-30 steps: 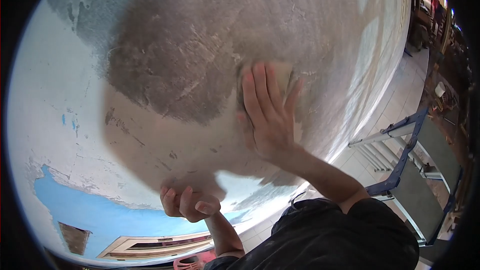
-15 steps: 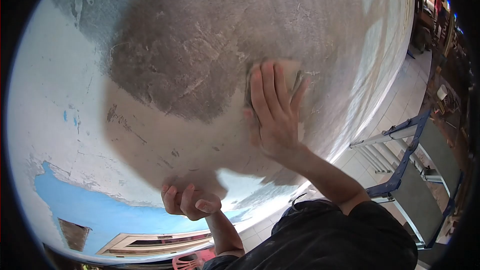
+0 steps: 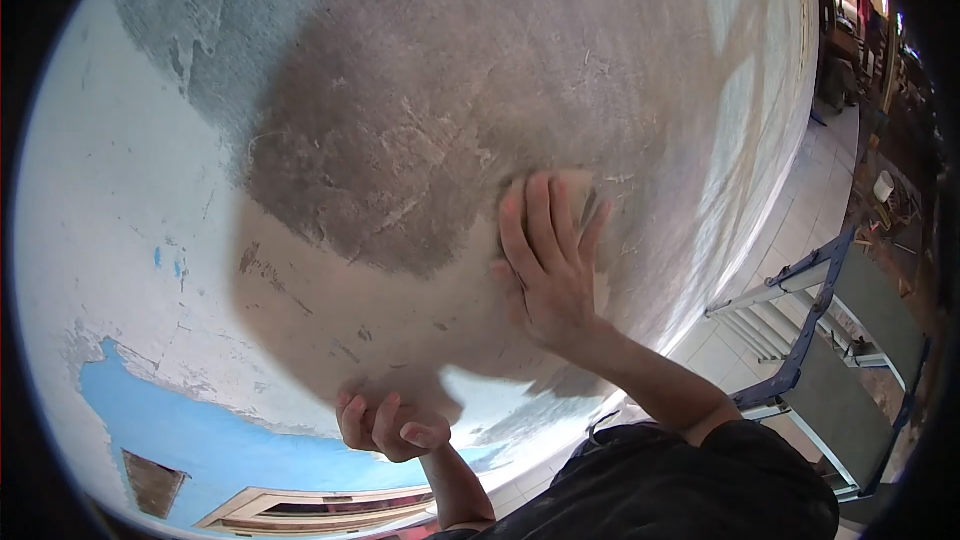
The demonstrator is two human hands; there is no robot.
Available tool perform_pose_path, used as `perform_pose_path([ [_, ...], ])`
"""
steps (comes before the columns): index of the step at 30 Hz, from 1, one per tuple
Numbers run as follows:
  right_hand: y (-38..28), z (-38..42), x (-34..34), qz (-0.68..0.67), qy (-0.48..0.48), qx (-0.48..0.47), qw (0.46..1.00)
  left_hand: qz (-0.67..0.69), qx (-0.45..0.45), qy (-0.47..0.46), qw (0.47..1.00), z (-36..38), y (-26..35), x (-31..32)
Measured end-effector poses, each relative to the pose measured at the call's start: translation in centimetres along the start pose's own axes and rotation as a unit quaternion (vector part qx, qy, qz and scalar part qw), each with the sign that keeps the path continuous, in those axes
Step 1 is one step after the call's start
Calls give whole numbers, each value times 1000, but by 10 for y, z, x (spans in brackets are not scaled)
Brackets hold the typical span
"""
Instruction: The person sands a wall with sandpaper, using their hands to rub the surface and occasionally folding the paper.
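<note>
My right hand (image 3: 556, 290) lies against the grey and whitish wall (image 3: 400, 130), fingers spread over a thin, flat tan sheet (image 3: 574, 180). The sheet is pressed between the hand and the wall; its top edge shows past the fingertips. Lower and to the left, my left hand (image 3: 392, 428) is close to the wall with its fingers loosely curled but apart and nothing visible in them. Whether it touches the wall I cannot tell. Around the dark rough patch, the wall surface is paler, with small chips and scratches.
A folding ladder or platform (image 3: 800, 340) with blue joints stands at the right on the tiled floor (image 3: 790, 202). A white container (image 3: 884, 186) and clutter lie farther right. Blue paint (image 3: 240, 445) and a framed opening (image 3: 310, 508) show at the lower left.
My right hand and the sheet have moved down along the wall. My left hand keeps its curled pose. The whole view has shifted slightly.
</note>
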State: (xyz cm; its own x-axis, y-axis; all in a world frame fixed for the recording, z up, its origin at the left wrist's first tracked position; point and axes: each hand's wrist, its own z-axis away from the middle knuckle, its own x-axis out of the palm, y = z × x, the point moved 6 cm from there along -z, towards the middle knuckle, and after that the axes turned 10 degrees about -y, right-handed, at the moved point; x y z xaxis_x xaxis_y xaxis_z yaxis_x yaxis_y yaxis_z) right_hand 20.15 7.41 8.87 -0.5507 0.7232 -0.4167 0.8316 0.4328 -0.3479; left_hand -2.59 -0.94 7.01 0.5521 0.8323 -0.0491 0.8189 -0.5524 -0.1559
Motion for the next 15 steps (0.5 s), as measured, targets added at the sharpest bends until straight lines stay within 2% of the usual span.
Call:
perform_pose_path([
  [5, -8, -28, -14, 10, -19, 12, 1000, -4, -4, -12, 1000, 3, 0, -2],
  [9, -20, 29, 9, -46, -73, 3, 996, -10, -20, -22, 1000, -2, 1, -4],
  [12, -23, 21, -2, -59, -92, -3, 994, -20, -30, -23, 999, 3, 1, -5],
  [15, -23, -19, -21, -42, -74, -9, 996, -12, -34, -13, 999, 3, -1, -5],
])
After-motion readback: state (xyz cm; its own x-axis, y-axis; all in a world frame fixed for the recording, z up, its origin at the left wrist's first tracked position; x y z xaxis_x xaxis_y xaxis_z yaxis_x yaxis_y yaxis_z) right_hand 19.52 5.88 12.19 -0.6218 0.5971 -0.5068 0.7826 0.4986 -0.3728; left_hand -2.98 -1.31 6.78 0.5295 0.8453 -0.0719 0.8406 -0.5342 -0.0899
